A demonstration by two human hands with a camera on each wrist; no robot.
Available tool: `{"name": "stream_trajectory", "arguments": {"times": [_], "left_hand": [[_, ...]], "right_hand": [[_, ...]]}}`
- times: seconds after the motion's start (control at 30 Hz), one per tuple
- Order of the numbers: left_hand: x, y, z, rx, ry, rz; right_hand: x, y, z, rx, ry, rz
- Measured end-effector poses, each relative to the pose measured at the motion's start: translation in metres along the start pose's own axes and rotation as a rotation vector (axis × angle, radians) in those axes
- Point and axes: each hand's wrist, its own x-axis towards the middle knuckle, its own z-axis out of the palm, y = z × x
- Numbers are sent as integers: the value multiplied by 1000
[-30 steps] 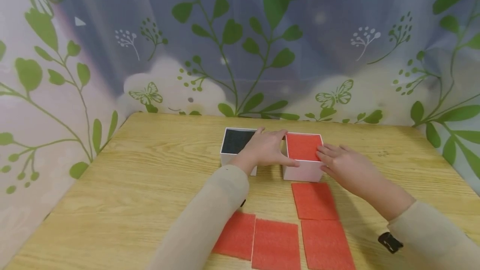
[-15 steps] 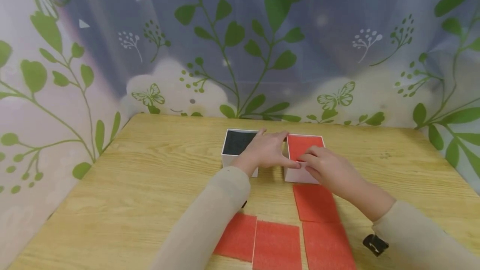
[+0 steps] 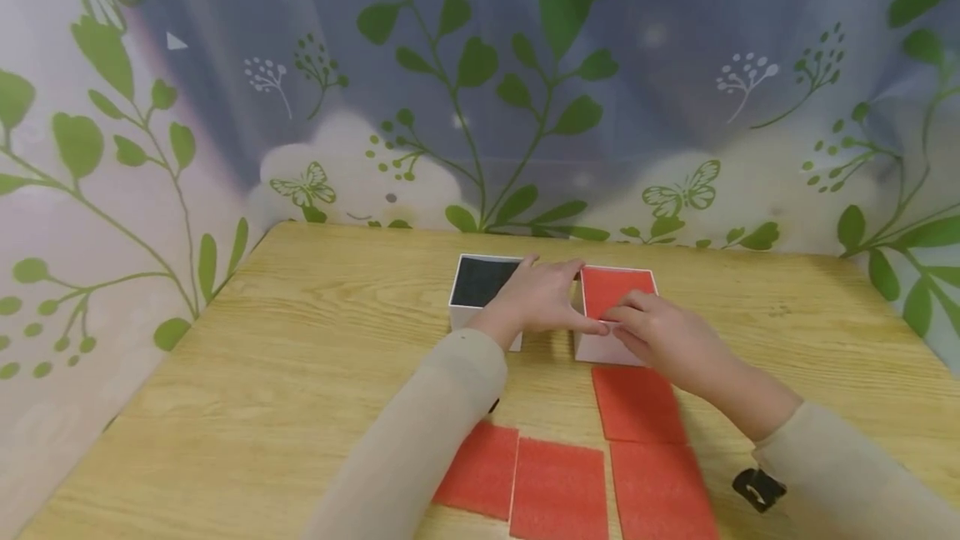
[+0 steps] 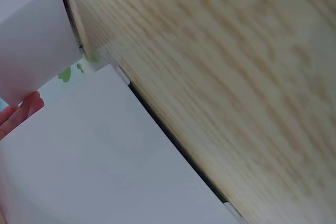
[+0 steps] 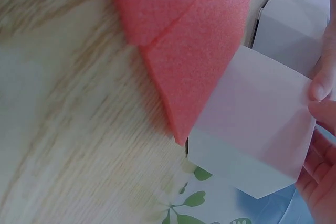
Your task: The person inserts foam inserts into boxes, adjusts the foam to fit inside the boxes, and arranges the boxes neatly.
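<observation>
Two small white boxes stand side by side on the wooden table. The right-hand box (image 3: 600, 348) holds red felt squares (image 3: 611, 283) up to its rim, and the left-hand box (image 3: 459, 319) holds black felt (image 3: 482, 280). My left hand (image 3: 542, 298) reaches across the left-hand box and grips the right-hand one, its thumb on the front rim and a finger at the back left corner. With bent fingers, my right hand (image 3: 671, 344) touches the red felt at the front rim. Whether it pinches a sheet I cannot tell; its thumb is hidden in the head view.
Several red felt squares lie flat nearer me: one square (image 3: 639, 402) just before the box, another square (image 3: 660, 490) below it, and a pair further left, one of them a square (image 3: 558, 486) partly cut off by the frame. A patterned curtain (image 3: 510, 107) hangs behind the table.
My right hand has moved left from the right side of the box to its front rim, its fingers now bent over the red felt. The left hand keeps its place.
</observation>
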Motion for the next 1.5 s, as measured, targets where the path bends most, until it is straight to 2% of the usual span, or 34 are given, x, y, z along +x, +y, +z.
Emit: {"name": "stream_trajectory", "arguments": {"times": [0.13,0.4,0.63,0.77,0.9,1.2,1.5], "left_hand": [[-1,-1,1,7,-6,1],[-2,-4,3,23,2,1],[-4,-3,3,4,-3,8],[-5,-2,3,0,0,9],[-5,-2,3,3,2,6],[-4,0,1,15,-1,16],[-1,0,1,22,2,16]], "right_hand": [[2,2,4,8,-18,-3],[10,9,10,-107,-189,66],[17,15,17,-167,-213,49],[21,15,20,-188,-255,69],[23,15,22,-183,-286,88],[24,14,22,-173,-277,109],[26,14,19,-175,-312,130]]}}
